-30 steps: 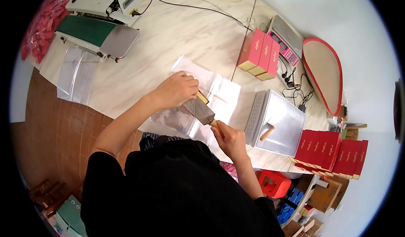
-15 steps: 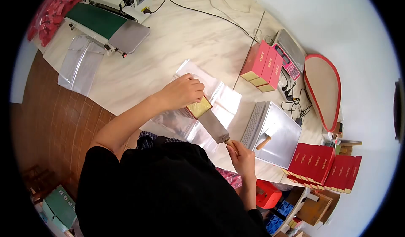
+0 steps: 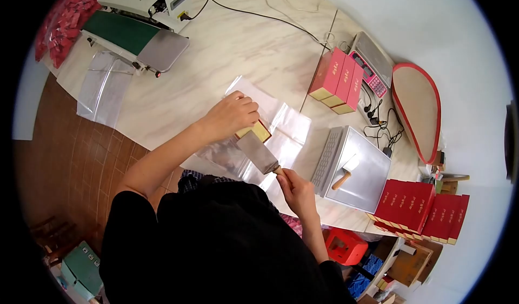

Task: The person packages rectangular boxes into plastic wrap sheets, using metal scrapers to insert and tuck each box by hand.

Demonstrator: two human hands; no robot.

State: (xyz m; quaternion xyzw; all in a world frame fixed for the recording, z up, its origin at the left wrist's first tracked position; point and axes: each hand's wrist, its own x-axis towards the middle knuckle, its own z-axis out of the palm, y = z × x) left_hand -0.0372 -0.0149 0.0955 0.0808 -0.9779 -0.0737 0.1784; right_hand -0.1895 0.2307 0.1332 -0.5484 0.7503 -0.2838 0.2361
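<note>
My left hand (image 3: pixel 238 116) is closed on the upper end of a small red-edged box (image 3: pixel 263 131) with a yellow face, over plastic sheets. In my right hand (image 3: pixel 298 192) is the wooden handle of a wide-bladed metal scraper (image 3: pixel 258 152). Its blade tip overlaps the lower part of the box; whether it reaches inside cannot be made out. Under both hands, clear plastic bags (image 3: pixel 289 123) lie on the marble-patterned table (image 3: pixel 246 39). A second scraper (image 3: pixel 341 182) with a wooden handle rests on a metal tray (image 3: pixel 363 169) to the right.
Three red boxes (image 3: pixel 338 82) stand beside a pink-keyed scale (image 3: pixel 370 77) and tangled cables. More red boxes (image 3: pixel 405 206) are stacked at the right edge. A machine with a green belt (image 3: pixel 121 33) occupies the upper left, with a plastic bag (image 3: pixel 104 87) next to it.
My right hand and the scraper have moved left, and the blade now covers more of the box. My left hand stays on the box, shifted slightly.
</note>
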